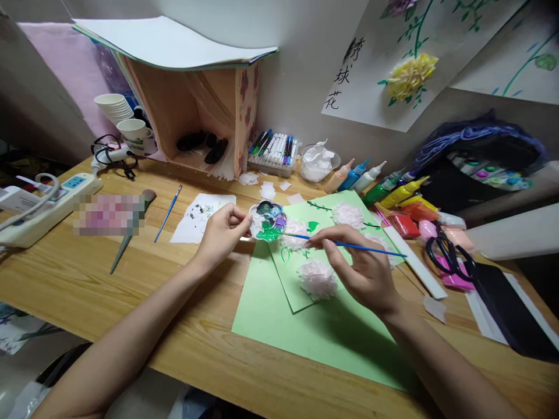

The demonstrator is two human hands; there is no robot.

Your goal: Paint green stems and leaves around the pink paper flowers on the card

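Between thumb and fingers, my left hand (223, 233) holds a small round paint palette (267, 221) by its left edge, with green, purple and dark paint in its wells. My right hand (360, 265) grips a thin blue paintbrush (371, 248), its tip at the palette's right edge near the green and purple paint. Beneath both lie green paper sheets (271, 311), the upper one bearing pale pink paper flowers (317, 279) with painted green stems and leaves. The palette hides part of the upper sheet's left side.
A paint-marked paper (198, 218), another blue brush (168, 213) and a large brush (131, 233) lie left. Behind are a marker box (273, 154), a plastic bowl (318, 163) and paint bottles (357, 174). Black scissors (449, 259) and a white strip (414, 262) lie right.
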